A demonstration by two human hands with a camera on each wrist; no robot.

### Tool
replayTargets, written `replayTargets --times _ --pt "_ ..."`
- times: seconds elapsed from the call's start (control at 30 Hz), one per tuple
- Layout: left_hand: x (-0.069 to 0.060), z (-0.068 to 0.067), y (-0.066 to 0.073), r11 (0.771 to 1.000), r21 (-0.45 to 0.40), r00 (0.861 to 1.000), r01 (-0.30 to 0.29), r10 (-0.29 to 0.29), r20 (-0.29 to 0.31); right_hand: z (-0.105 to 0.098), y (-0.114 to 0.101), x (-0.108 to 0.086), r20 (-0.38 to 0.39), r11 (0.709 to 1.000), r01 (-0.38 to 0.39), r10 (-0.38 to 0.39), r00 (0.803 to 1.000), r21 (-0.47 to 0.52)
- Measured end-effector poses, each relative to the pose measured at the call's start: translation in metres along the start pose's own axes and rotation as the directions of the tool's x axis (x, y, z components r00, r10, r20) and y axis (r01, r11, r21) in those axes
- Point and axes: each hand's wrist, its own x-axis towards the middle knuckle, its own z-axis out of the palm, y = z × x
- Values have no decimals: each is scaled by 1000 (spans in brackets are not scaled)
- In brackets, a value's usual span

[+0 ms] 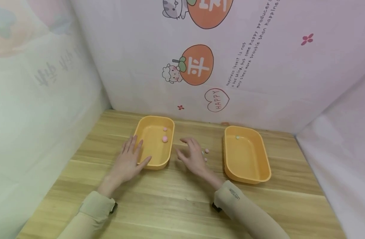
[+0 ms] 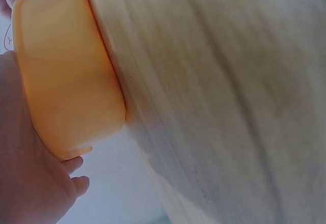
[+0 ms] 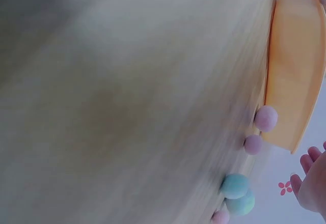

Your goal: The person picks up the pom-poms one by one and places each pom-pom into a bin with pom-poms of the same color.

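Observation:
My left hand (image 1: 127,166) rests with spread, straight fingers on the near left rim of the left yellow-orange tray (image 1: 151,151). Inside that tray lie a larger pink ball (image 1: 165,139) and a smaller pink ball (image 1: 165,129). My right hand (image 1: 195,157) hovers just right of the tray, fingers loosely bent, with nothing visible between them. Beside it on the table are small pink balls (image 1: 207,151), partly hidden by the hand. The right wrist view shows several balls, among them a teal ball (image 3: 235,186) and a pink ball (image 3: 266,118).
A second yellow-orange tray (image 1: 248,161) stands to the right, holding a small green ball (image 1: 237,137). Both trays are on a wooden table (image 1: 158,202). A printed white cloth (image 1: 134,66) hangs behind the table and along its sides.

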Motion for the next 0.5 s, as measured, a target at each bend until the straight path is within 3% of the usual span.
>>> replayTargets --times 0.13,0.23,0.5 --pt "-1 -3 1 1000 4 1000 0 0 -3 -19 -28 -2 67 999 -46 45 997 8" --pt "-2 -4 1 1000 5 1000 2 -2 1 -25 -36 -6 109 996 -86 83 991 15" --pt "0 -3 2 1000 22 1000 -13 13 -18 -27 -19 -18 100 996 -88 88 991 -6"
